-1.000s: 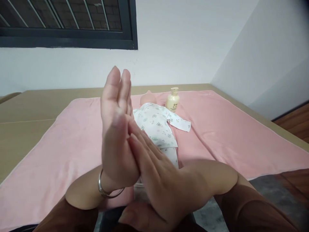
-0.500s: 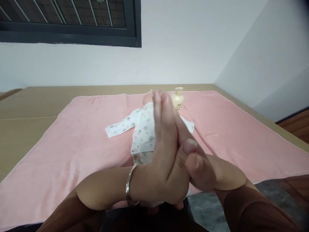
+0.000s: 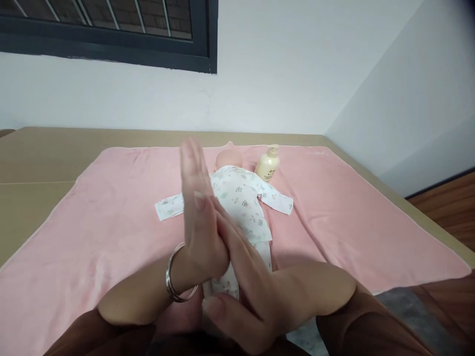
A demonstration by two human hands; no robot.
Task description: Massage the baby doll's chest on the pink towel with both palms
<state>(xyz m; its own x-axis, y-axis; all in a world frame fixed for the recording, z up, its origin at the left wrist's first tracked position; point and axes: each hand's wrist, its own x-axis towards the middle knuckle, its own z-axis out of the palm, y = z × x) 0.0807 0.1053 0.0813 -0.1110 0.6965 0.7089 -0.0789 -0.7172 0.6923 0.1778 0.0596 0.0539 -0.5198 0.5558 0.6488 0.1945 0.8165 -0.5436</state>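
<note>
My left hand (image 3: 202,222) stands upright with its fingers stretched out and a silver bangle at the wrist. Its palm lies against the fingers of my right hand (image 3: 252,287), which are also straight and slant up to the left. Nothing shows between the two palms. Beyond them a baby doll (image 3: 241,198) in white printed clothes lies stretched out, sleeves spread to both sides. My hands hide part of its left sleeve and its lower body. A cream pump bottle (image 3: 267,164) leans by the doll's head on the right.
Under the doll spreads a pink blanket (image 3: 129,198) with a few folds, on a tan surface (image 3: 48,153). Behind it rises a white wall with a dark-framed barred window (image 3: 204,29). Wood panelling (image 3: 449,198) shows at the right.
My hands have slid against each other and shifted left: the left palm is higher, the right lower. The doll and bottle show more fully now. The view has tilted slightly.
</note>
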